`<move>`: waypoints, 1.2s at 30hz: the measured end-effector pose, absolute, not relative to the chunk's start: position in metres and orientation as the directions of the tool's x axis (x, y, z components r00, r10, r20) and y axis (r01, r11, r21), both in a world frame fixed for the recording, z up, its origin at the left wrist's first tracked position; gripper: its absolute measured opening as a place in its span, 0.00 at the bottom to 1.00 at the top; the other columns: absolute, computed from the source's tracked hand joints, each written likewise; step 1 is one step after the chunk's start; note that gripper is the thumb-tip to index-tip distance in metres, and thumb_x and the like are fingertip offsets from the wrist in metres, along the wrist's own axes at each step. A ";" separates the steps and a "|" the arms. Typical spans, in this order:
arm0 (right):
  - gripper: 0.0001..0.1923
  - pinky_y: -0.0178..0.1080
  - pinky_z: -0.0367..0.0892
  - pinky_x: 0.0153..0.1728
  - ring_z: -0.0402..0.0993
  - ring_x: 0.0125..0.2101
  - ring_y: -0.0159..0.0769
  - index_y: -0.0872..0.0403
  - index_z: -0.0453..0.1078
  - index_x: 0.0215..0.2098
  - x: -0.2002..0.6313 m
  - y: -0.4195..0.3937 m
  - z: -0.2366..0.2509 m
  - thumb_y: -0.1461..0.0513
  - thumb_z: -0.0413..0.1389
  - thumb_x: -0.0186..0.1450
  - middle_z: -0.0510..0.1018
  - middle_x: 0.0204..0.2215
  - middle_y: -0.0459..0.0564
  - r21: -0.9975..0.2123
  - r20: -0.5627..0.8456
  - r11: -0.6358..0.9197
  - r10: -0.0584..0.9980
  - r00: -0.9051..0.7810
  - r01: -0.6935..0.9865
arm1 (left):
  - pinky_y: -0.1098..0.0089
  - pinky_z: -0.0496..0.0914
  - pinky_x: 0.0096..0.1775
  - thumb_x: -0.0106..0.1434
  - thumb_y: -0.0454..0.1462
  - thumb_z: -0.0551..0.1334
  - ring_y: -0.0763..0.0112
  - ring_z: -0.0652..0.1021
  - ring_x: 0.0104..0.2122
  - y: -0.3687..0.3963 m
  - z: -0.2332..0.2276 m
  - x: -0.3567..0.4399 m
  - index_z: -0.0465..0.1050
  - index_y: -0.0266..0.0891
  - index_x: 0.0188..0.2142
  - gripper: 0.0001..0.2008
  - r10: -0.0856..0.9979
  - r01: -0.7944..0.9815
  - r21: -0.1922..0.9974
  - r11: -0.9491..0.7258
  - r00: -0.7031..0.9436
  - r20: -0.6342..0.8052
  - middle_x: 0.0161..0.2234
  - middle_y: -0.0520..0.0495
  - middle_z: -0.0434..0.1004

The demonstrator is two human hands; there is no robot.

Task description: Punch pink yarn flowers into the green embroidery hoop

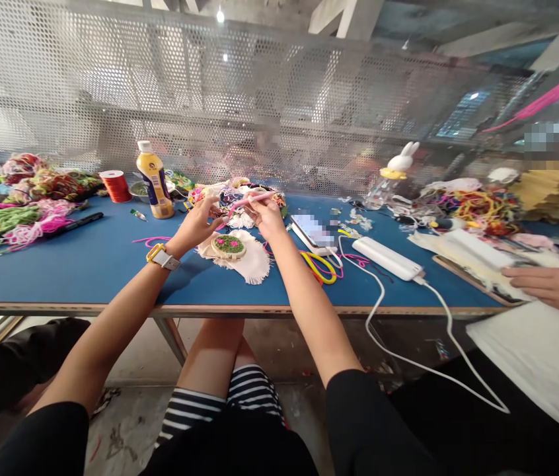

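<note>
My right hand is closed around a slim pink pen-like tool, held slanting above the table. From it a strand of pink yarn runs down to my left hand, whose fingertips appear to pinch it; the exact grip is small in view. Below both hands lies a cream cloth with frayed edges. On it sits a small round hoop worked with green loops and pink flowers. Behind my hands is a heap of mixed yarn.
Left are a yellow drink bottle, a red thread spool and yarn piles. Right are a phone, a white power bank with a cable looping off the table edge, and another person's hand.
</note>
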State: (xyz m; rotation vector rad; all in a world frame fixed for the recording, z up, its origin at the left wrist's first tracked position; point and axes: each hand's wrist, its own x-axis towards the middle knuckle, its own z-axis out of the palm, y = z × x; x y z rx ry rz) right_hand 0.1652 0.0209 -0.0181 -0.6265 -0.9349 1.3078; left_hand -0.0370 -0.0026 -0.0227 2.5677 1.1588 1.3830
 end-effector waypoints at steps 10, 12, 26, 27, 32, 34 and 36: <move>0.08 0.36 0.74 0.47 0.80 0.39 0.31 0.50 0.75 0.33 0.149 0.013 -0.023 0.65 0.66 0.55 0.82 0.34 0.41 -0.871 0.277 0.179 0.949 -0.154 -0.458 | 0.70 0.66 0.31 0.56 0.29 0.57 0.71 0.72 0.24 -0.002 -0.024 -0.037 0.77 0.36 0.28 0.09 0.589 0.639 0.328 -0.696 0.248 0.769 0.22 0.48 0.74; 0.08 0.38 0.74 0.47 0.80 0.39 0.32 0.51 0.75 0.33 0.149 0.013 -0.023 0.65 0.65 0.55 0.83 0.34 0.42 -0.870 0.275 0.179 0.950 -0.150 -0.460 | 0.72 0.65 0.29 0.58 0.32 0.59 0.73 0.71 0.23 -0.004 -0.023 -0.035 0.78 0.37 0.32 0.08 0.626 0.619 0.374 -0.691 0.252 0.738 0.21 0.50 0.73; 0.08 0.38 0.74 0.49 0.80 0.42 0.33 0.50 0.74 0.32 0.152 0.015 -0.022 0.65 0.66 0.54 0.82 0.34 0.41 -0.841 0.267 0.179 0.958 -0.103 -0.511 | 0.70 0.65 0.32 0.58 0.30 0.59 0.71 0.69 0.28 0.002 -0.027 -0.037 0.73 0.38 0.30 0.05 0.615 0.636 0.386 -0.669 0.182 0.767 0.25 0.49 0.73; 0.08 0.39 0.74 0.50 0.80 0.42 0.34 0.50 0.75 0.32 0.151 0.014 -0.023 0.65 0.66 0.54 0.82 0.34 0.42 -0.851 0.264 0.170 0.956 -0.126 -0.497 | 0.69 0.66 0.33 0.59 0.30 0.58 0.71 0.70 0.28 0.001 -0.027 -0.036 0.73 0.38 0.30 0.05 0.614 0.634 0.382 -0.673 0.191 0.766 0.26 0.48 0.73; 0.08 0.37 0.73 0.49 0.80 0.40 0.31 0.50 0.74 0.32 0.158 0.014 -0.018 0.67 0.64 0.56 0.82 0.33 0.40 -0.820 0.275 0.205 0.960 -0.052 -0.534 | 0.70 0.67 0.33 0.62 0.34 0.59 0.72 0.72 0.28 0.001 -0.025 -0.036 0.75 0.36 0.38 0.07 0.644 0.631 0.405 -0.661 0.201 0.738 0.31 0.47 0.77; 0.07 0.34 0.73 0.47 0.79 0.38 0.29 0.50 0.74 0.32 0.164 0.015 -0.015 0.68 0.62 0.57 0.82 0.32 0.40 -0.798 0.274 0.211 0.961 -0.027 -0.564 | 0.70 0.66 0.32 0.61 0.34 0.59 0.72 0.71 0.27 0.001 -0.025 -0.037 0.75 0.35 0.37 0.07 0.657 0.642 0.409 -0.648 0.201 0.726 0.29 0.47 0.76; 0.07 0.32 0.74 0.44 0.79 0.34 0.27 0.51 0.74 0.31 0.169 0.016 -0.014 0.69 0.60 0.58 0.82 0.31 0.40 -0.775 0.267 0.201 0.963 -0.021 -0.598 | 0.70 0.64 0.31 0.60 0.32 0.60 0.73 0.68 0.25 0.002 -0.026 -0.039 0.76 0.35 0.33 0.06 0.668 0.660 0.406 -0.632 0.199 0.717 0.25 0.49 0.74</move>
